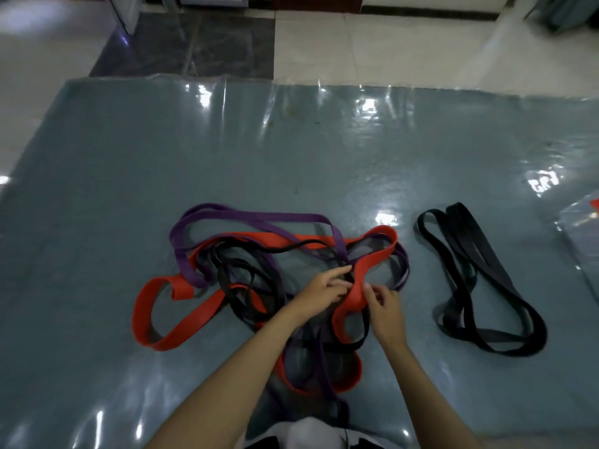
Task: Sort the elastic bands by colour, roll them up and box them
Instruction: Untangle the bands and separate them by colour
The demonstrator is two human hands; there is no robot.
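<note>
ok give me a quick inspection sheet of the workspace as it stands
surface: grey-blue mat under glossy clear plastic, laid on the floor
job's things: tangled pile of red bands, purple bands and thin black bands; wide black bands lie apart to the right
clutter: plastic-wrapped item at right edge, contents unclear
grippers: left hand and right hand both at a red band mid-pile
cables: nothing seen
surroundings: tiled floor, pale with a dark patch

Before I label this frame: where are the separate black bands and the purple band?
black bands (505,288): head view, on a middle strand.
purple band (259,217): head view, on its far top strand.
</note>
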